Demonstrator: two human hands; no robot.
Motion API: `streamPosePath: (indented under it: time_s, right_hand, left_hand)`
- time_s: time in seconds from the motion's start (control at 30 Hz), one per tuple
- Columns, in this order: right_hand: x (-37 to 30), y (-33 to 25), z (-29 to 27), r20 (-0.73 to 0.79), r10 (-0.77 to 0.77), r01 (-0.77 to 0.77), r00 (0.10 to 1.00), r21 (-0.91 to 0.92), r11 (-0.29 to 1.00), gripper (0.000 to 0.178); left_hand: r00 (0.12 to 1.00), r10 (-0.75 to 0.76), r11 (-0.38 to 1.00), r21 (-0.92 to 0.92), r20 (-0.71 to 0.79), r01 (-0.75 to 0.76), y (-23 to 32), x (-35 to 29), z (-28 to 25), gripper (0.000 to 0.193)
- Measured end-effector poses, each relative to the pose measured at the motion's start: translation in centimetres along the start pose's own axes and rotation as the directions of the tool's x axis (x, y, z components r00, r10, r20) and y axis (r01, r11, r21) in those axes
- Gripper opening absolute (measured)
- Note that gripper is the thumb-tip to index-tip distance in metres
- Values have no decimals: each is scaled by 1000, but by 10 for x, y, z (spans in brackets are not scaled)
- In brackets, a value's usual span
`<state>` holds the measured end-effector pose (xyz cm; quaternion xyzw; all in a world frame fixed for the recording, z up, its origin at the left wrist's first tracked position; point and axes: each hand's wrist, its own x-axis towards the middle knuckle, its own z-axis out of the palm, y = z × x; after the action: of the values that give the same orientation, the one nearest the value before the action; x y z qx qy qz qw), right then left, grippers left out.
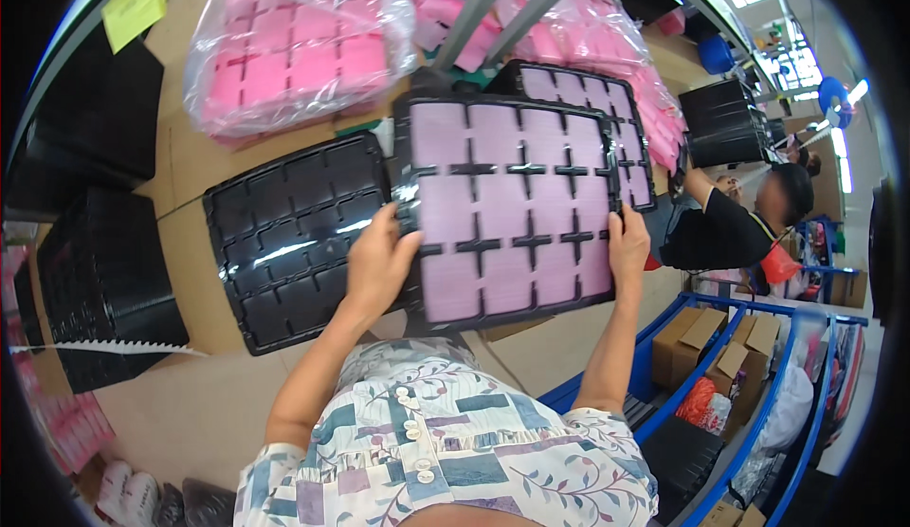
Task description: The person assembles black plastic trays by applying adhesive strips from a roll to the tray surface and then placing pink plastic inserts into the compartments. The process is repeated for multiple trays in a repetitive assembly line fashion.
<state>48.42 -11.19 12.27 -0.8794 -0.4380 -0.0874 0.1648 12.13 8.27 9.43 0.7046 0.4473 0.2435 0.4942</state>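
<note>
Both hands on a loaded tray

Left hand (379, 266) and right hand (628, 247) have fingers curled round opposite edges of a black tray (507, 209) filled with pale pink squares, over the bench; empty black tray (289, 233) beside, bagged pink pads (299, 44) further back.

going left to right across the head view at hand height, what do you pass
stack of black trays → empty black tray → left hand → filled tray with pink pieces → right hand → seated co-worker
</note>
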Motion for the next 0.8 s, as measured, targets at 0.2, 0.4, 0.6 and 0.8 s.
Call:
streamPosePath:
  time_s: [0.2, 0.4, 0.6, 0.8]
  right_hand:
    - [76, 117, 42, -5, 111, -110, 994, -167, 980, 37]
    - [128, 153, 85, -116, 81, -101, 990, -179, 979, 39]
    - [177, 174, 100, 99, 291, -305, 952, 204, 930, 45]
    - [165, 177, 95, 117, 260, -269, 959, 76, 960, 41]
  left_hand:
    - [959, 277, 957, 70, 58, -281, 13, 102, 120, 72]
    - [958, 247, 915, 290, 145, -280, 39, 136, 145, 68]
    - [986, 111, 959, 246, 122, -139, 53, 134, 161, 62]
    - [988, 103, 965, 227, 118, -128, 49, 127, 160, 63]
